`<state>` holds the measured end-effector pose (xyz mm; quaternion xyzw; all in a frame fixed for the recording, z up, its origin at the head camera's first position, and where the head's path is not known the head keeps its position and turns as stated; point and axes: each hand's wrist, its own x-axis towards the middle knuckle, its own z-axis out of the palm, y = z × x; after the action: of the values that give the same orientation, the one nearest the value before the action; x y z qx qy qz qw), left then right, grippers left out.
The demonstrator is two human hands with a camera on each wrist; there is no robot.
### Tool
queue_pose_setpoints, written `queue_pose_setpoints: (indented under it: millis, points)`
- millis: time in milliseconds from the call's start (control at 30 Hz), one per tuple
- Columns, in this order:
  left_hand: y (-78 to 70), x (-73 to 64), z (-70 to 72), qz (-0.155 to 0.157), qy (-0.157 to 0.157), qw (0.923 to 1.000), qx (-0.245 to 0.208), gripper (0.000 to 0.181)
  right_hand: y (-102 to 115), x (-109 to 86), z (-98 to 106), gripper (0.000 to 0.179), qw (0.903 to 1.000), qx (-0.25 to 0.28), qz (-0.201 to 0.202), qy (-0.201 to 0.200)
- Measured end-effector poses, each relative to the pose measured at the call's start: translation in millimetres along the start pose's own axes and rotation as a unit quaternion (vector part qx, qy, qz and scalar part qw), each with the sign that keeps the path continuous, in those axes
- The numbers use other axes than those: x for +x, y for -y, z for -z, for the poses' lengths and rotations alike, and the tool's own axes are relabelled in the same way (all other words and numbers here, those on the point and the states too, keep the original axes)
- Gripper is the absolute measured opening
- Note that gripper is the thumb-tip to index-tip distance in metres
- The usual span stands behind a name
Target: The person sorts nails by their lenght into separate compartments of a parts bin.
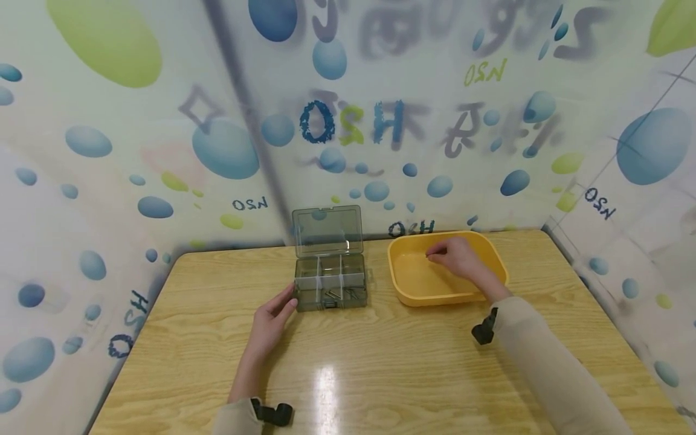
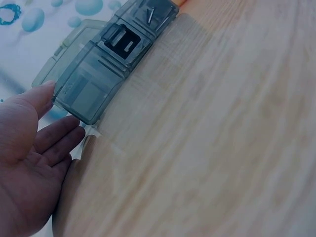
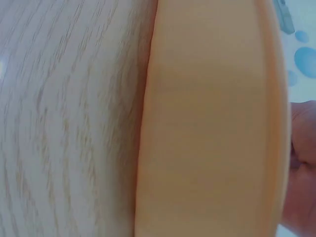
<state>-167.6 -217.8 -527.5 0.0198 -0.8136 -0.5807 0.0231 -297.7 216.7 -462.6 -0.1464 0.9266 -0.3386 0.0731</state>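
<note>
A grey translucent compartment box (image 1: 330, 281) stands on the table with its lid (image 1: 328, 231) raised at the back. Slim metal pieces (image 1: 333, 295), perhaps screws, lie in its front middle and front right compartments. My left hand (image 1: 270, 320) touches the box's left side, with thumb and relaxed fingers at the corner in the left wrist view. Over the yellow tray (image 1: 405, 298), my right hand (image 1: 457, 257) pinches a small dark piece (image 1: 428, 255), too small to identify. In the right wrist view the tray's wall (image 3: 207, 123) hides most of that hand.
The wooden table (image 1: 380, 368) runs up to a patterned wall (image 1: 348, 175) behind the box and tray. The tray stands to the right of the box with a narrow gap between them. A black camera (image 1: 274, 414) is strapped to each wrist.
</note>
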Motion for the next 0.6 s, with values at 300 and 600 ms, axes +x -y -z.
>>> queue_pose_setpoints:
  millis: [300,600]
  points:
    - [-1.1,-0.5,-0.7,0.002,-0.003,1.0000,-0.001,0.046,25,2.0,-6,0.018,0.9999,0.008,0.007,-0.004]
    - [-13.5,-3.7,1.0,0.005,0.005,1.0000,-0.001,0.045,58,5.7,-21,0.014,0.9978,0.027,0.060,-0.008]
